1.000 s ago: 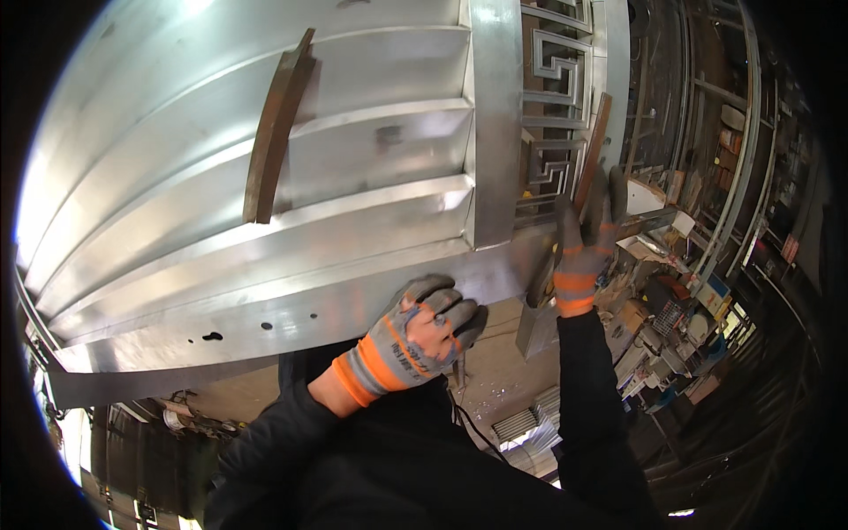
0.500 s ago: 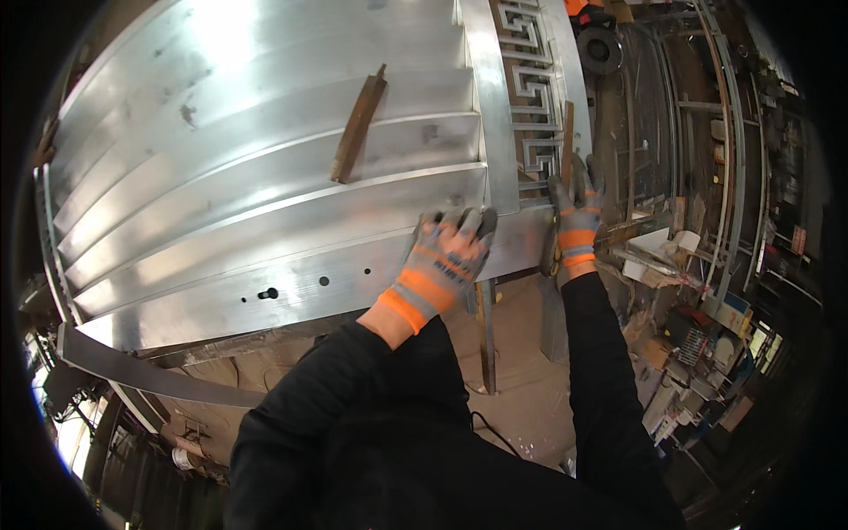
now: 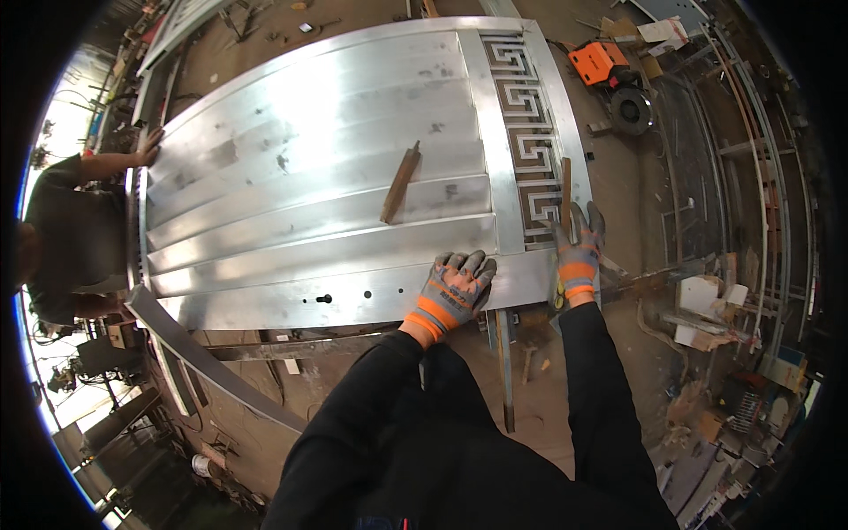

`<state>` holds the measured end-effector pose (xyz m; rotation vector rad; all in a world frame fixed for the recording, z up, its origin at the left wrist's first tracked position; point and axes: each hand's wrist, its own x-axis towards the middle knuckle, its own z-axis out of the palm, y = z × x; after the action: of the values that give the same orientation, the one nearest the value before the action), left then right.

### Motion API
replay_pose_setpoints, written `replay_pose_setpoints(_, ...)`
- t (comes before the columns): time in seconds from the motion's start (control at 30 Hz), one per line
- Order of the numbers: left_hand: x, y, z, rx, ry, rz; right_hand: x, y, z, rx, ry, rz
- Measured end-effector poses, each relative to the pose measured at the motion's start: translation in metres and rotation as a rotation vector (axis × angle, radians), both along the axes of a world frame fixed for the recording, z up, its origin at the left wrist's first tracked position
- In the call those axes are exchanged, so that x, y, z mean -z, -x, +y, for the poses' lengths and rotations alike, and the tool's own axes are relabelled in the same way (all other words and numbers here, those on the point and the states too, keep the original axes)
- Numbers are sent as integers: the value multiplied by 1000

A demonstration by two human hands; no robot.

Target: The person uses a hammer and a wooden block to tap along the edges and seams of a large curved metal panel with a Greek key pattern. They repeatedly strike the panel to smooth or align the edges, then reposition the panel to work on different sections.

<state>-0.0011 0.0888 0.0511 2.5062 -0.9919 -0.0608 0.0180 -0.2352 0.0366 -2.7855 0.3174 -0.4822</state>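
Okay, so from my end of the feed the big silver metal panel (image 3: 344,168) is spread out right in front of the wearer, slats across most of it and a fretwork strip (image 3: 531,146) down its right side. My left hand (image 3: 453,287), in a grey and orange glove, is laid palm down on the panel's near edge, fingers a little apart. The thumb's tucked out of sight, so can't tell what it's doing. My right hand (image 3: 579,252), same kind of glove, is at the panel's near right corner with fingers spread around the lower end of a brown bar (image 3: 566,190). I can't tell if they actually press on that bar. Another slim brown piece (image 3: 400,185) lies slanted on the panel's slats, well apart from both hands.

A co-worker (image 3: 78,234) is at the panel's left end, one bare hand (image 3: 150,148) at its edge. A curved grey strip (image 3: 212,369) sticks out past the panel's near left corner, and an orange machine (image 3: 599,64) with a dark round disc (image 3: 631,110) sits beyond the panel's right side.
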Motion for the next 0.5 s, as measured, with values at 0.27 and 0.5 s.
replay_pose_setpoints(0.27, -5, 4, -6, -23, -76, 1, -8, 1, 4, 60, -157, -79)
replay_pose_setpoints(0.5, -10, 7, -3, -29, -36, -46, -8, 0, 5, 86, -151, -32)
